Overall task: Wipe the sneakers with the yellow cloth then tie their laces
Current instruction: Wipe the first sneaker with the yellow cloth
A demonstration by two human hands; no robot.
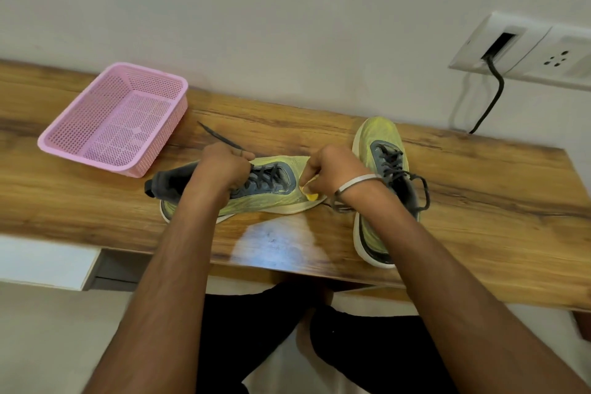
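Wall: a plain pale wall (287,9) is filling the upper half of the view behind the desk.
Desk: a wood-grain desk (479,201) is running against the wall, a patch of glare lying on its near edge.
Basket: a pink perforated basket (112,118) is sitting at the far left of the desk, well apart from the shoes.
Socket plate: a white socket plate (524,48) is sitting on the wall at upper right, a black cable (492,96) dropping from it behind the desk.
Left sneaker: a yellow-green and grey sneaker (256,198) is lying across the middle of the desk, toe pointing right, its dark lace (220,137) trailing towards the wall.
Right sneaker: a matching sneaker (383,150) is standing just beside it, toe towards the wall, laces hanging loose.
Left hand: the left hand (224,166) is curling its fingers around the lace over the left sneaker.
Right hand: the right hand (332,173), a bangle (358,184) on its wrist, is pinching the yellow cloth (311,195) against the left sneaker's toe.
Writing: no legible brand or lettering is showing; the frame is blurred.
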